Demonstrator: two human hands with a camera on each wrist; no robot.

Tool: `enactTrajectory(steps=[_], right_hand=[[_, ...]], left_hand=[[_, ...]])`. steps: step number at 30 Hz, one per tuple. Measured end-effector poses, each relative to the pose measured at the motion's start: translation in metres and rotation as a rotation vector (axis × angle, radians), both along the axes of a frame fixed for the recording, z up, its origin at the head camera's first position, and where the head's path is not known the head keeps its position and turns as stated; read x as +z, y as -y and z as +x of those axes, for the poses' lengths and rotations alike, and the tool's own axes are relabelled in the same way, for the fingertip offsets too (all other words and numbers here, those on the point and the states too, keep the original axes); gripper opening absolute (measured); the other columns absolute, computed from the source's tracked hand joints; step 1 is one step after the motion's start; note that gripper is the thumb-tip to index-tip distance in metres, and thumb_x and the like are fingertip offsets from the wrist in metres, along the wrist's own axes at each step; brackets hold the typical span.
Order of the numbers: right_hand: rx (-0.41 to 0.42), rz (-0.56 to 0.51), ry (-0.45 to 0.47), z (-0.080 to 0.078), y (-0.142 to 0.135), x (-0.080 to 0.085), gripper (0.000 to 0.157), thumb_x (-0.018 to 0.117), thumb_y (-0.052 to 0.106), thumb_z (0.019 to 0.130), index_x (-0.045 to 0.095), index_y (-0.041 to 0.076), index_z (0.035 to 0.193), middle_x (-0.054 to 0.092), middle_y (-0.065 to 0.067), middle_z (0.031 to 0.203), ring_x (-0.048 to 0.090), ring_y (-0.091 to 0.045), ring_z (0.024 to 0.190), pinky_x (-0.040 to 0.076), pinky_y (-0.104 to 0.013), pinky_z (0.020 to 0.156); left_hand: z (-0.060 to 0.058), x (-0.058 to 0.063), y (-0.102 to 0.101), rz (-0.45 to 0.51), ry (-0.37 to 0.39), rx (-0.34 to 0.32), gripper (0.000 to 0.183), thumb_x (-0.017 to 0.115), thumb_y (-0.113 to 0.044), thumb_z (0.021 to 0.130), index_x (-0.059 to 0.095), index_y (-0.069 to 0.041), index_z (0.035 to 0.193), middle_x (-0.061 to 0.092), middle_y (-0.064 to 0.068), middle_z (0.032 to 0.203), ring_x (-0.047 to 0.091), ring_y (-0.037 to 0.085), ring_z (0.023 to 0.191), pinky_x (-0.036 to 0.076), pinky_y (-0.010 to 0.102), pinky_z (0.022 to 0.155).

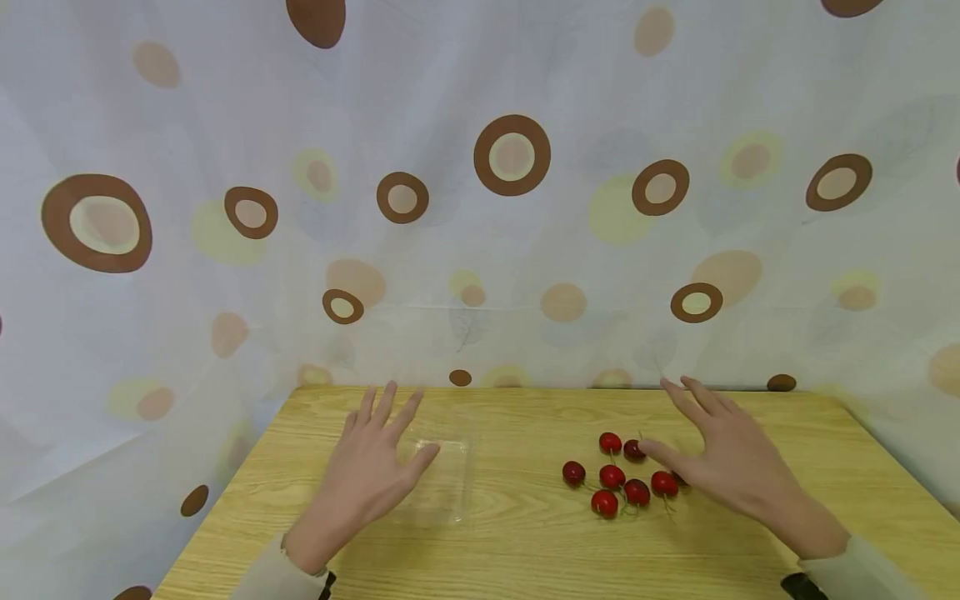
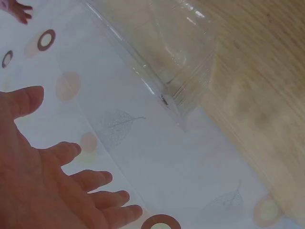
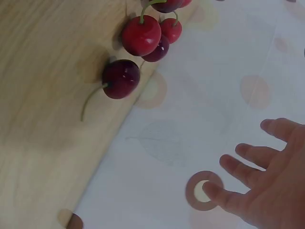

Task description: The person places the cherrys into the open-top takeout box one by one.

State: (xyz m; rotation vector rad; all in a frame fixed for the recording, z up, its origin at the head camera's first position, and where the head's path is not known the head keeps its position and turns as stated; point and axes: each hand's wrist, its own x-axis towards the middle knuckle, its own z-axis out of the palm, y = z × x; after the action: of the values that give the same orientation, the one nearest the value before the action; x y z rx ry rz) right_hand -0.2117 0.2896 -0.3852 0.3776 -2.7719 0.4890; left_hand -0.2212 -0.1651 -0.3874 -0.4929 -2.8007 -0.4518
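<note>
My left hand (image 1: 371, 467) hovers with spread fingers over the left of the table, holding nothing. Partly behind it lies a clear plastic container (image 1: 462, 482), see-through and hard to make out; the left wrist view shows its shiny transparent wall (image 2: 138, 67) apart from the fingers. To the right of centre is a loose cluster of several red and dark red cherries (image 1: 612, 477) with thin green stems. My right hand (image 1: 738, 462) is held above the table at the cluster's right side, fingers apart. It hides part of one cherry. In the right wrist view a dark cherry (image 3: 121, 79) sits apart from the fingers.
Everything rests on a light wood-grain table (image 1: 517, 567). A pale curtain (image 1: 450, 83) with brown rings and beige spots hangs behind it and along both sides. Wood surface shows between the container and the cherries.
</note>
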Motion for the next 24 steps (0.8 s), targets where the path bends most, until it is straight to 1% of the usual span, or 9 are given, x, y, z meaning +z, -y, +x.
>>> enactTrajectory(steps=[5,7,9,11,13,16,18,20,24], right_hand=[[0.047,-0.097,0.022,-0.002,-0.017,-0.008,0.086,0.073,0.052,0.097,0.035,0.018,0.167,0.039,-0.027,0.162,0.036,-0.06,0.142,0.033,-0.083,0.098],[0.062,-0.143,0.044,-0.003,-0.025,-0.011,0.085,0.075,0.048,0.097,0.037,0.017,0.166,0.04,-0.028,0.161,0.036,-0.06,0.141,0.035,-0.082,0.097],[0.077,-0.185,0.071,-0.004,-0.033,-0.014,0.082,0.076,0.043,0.098,0.038,0.014,0.166,0.042,-0.029,0.16,0.038,-0.059,0.139,0.04,-0.08,0.095],[0.085,-0.213,0.095,-0.005,-0.041,-0.018,0.079,0.076,0.04,0.099,0.042,0.01,0.163,0.046,-0.027,0.157,0.046,-0.054,0.135,0.049,-0.07,0.091],[0.093,-0.233,0.109,-0.006,-0.049,-0.022,0.073,0.076,0.037,0.099,0.047,0.007,0.16,0.052,-0.025,0.153,0.053,-0.046,0.127,0.056,-0.055,0.084],[0.092,-0.239,0.13,-0.007,-0.061,-0.03,0.065,0.077,0.033,0.099,0.055,0.004,0.153,0.061,-0.02,0.144,0.061,-0.028,0.113,0.055,-0.035,0.071],[0.097,-0.249,0.16,-0.006,-0.069,-0.034,0.06,0.077,0.031,0.099,0.059,0.002,0.149,0.065,-0.019,0.139,0.063,-0.017,0.103,0.053,-0.03,0.066],[0.108,-0.251,0.198,-0.005,-0.078,-0.038,0.057,0.077,0.028,0.099,0.062,-0.003,0.145,0.069,-0.019,0.131,0.063,-0.009,0.095,0.052,-0.029,0.065],[0.138,-0.269,0.293,-0.004,-0.092,-0.043,0.055,0.075,0.024,0.101,0.06,-0.008,0.144,0.073,-0.015,0.12,0.063,-0.004,0.087,0.051,-0.029,0.065]], left_hand=[[0.006,-0.009,0.014,0.116,0.159,-0.026,0.096,0.054,-0.074,0.099,0.023,-0.018,0.17,0.017,0.018,0.174,0.015,0.046,0.157,0.032,0.074,0.113],[0.008,-0.014,0.021,0.158,0.222,-0.024,0.104,0.057,-0.076,0.096,0.018,-0.017,0.171,0.015,0.018,0.174,0.019,0.046,0.156,0.035,0.073,0.112],[0.01,-0.019,0.026,0.209,0.272,-0.023,0.111,0.064,-0.074,0.093,0.015,-0.013,0.171,0.014,0.018,0.174,0.023,0.047,0.154,0.035,0.071,0.113],[0.013,-0.023,0.032,0.268,0.323,-0.011,0.115,0.073,-0.067,0.091,0.013,-0.01,0.171,0.015,0.019,0.173,0.027,0.048,0.153,0.034,0.069,0.115],[0.016,-0.028,0.036,0.322,0.365,-0.002,0.118,0.08,-0.06,0.089,0.013,-0.007,0.17,0.021,0.022,0.171,0.032,0.05,0.15,0.034,0.068,0.115],[0.019,-0.034,0.041,0.366,0.42,0.009,0.117,0.085,-0.052,0.087,0.015,-0.004,0.169,0.03,0.029,0.166,0.039,0.051,0.145,0.039,0.067,0.112],[0.021,-0.037,0.044,0.38,0.443,0.004,0.116,0.085,-0.049,0.087,0.018,-0.002,0.168,0.034,0.031,0.163,0.042,0.052,0.143,0.041,0.068,0.11],[0.022,-0.039,0.046,0.399,0.46,-0.012,0.113,0.085,-0.047,0.088,0.019,0.0,0.168,0.034,0.031,0.163,0.042,0.052,0.144,0.04,0.067,0.111],[0.022,-0.044,0.048,0.478,0.486,-0.073,0.109,0.084,-0.04,0.092,0.017,0.003,0.167,0.029,0.028,0.166,0.034,0.051,0.148,0.033,0.067,0.116]])
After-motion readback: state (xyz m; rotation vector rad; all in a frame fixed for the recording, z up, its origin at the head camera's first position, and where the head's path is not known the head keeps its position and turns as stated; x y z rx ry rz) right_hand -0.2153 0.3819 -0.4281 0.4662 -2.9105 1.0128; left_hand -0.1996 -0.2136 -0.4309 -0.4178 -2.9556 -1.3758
